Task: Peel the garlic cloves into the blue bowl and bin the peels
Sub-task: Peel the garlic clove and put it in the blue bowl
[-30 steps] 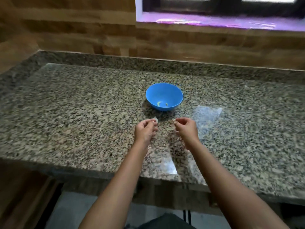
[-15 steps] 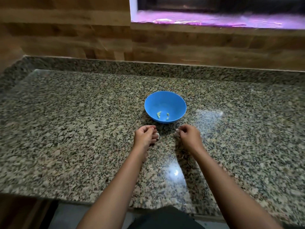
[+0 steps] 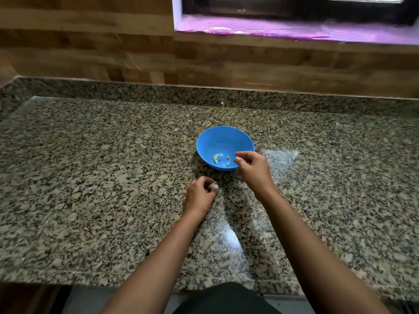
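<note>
The blue bowl (image 3: pixel 205 141) stands on the granite counter (image 3: pixel 90 177) with a few pale green peeled cloves (image 3: pixel 216 158) on its bottom. My right hand (image 3: pixel 255 169) hovers over the bowl's near right rim, thumb and fingertips pinched on a small pale garlic clove (image 3: pixel 236 158) that is mostly hidden. My left hand (image 3: pixel 199 193) rests on the counter just in front of the bowl and holds a whitish, papery garlic peel (image 3: pixel 213 186) in its curled fingers.
A wood-look wall (image 3: pixel 249 64) rises behind the counter, under a window sill covered with purple film (image 3: pixel 283 30). The counter's front edge (image 3: pixel 68 279) runs close to my body. No bin is in view.
My right hand lifted from the counter and moved forward over the bowl's rim. My left hand stayed in front of the bowl. The camera tilted slightly.
</note>
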Tool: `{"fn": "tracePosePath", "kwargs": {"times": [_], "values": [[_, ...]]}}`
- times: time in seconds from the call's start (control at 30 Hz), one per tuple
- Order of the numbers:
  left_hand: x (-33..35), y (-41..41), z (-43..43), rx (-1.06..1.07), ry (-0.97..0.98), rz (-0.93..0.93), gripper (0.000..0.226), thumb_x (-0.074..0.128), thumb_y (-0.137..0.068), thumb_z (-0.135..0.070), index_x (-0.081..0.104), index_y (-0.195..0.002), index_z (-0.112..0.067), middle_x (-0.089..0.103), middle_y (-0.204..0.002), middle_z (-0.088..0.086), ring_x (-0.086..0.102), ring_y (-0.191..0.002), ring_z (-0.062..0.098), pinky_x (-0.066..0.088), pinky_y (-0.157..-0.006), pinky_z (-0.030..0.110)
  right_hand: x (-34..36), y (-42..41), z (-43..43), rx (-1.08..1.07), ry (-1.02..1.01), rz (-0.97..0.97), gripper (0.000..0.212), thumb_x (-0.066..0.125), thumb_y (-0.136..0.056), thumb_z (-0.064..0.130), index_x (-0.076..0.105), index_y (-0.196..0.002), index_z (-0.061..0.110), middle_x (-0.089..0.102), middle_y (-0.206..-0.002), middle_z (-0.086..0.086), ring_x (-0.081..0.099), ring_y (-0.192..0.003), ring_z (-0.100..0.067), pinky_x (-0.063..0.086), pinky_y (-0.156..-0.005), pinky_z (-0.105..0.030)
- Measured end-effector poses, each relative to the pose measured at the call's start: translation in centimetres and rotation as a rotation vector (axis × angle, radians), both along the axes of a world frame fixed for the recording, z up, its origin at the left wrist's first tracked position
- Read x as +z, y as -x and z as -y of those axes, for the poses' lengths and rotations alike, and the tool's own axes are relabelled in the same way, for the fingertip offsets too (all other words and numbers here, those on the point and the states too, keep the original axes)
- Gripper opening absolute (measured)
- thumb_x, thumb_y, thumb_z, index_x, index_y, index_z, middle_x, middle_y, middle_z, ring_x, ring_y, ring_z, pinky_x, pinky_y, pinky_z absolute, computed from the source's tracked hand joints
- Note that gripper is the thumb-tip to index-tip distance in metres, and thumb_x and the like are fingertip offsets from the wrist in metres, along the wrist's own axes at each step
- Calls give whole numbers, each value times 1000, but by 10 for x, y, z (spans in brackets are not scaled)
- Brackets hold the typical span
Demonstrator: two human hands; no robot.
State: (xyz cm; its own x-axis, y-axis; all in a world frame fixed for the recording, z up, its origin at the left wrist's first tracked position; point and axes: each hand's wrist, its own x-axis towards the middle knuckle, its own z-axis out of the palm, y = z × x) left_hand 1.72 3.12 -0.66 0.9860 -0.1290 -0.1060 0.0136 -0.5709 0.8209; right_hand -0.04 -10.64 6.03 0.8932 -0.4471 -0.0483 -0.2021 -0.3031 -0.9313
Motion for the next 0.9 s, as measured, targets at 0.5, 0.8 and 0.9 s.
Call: {"fn": "tracePosePath", "kwargs": {"times": [0.5,0.8,0.9], "values": [[20,21,-2,-50,946,-374,12,57,-88,3,65,-92,-5,69,-86,10,65,-76,17,55,-66,21,-23,55,-18,127,-547,-36,9,63,-85,3,67,-93,4,70,-83,-14,64,-63,-16,56,-61,-24],[30,33,2,-89,893,-270,14,68,-80,1,68,-93,-5,73,-83,7,69,-80,16,56,-76,25,-21,62,-19,120,-4,2,18,62,-89,17,66,-102,5,70,-81,-6,69,-67,-18,59,-66,-36],[30,36,2,-102,884,-257,15,68,-79,2,68,-92,-4,73,-83,7,69,-81,17,56,-78,26,-20,64,-19,121,156,25,18,62,-89,20,65,-99,5,70,-79,-7,68,-65,-16,59,-64,-34]]}}
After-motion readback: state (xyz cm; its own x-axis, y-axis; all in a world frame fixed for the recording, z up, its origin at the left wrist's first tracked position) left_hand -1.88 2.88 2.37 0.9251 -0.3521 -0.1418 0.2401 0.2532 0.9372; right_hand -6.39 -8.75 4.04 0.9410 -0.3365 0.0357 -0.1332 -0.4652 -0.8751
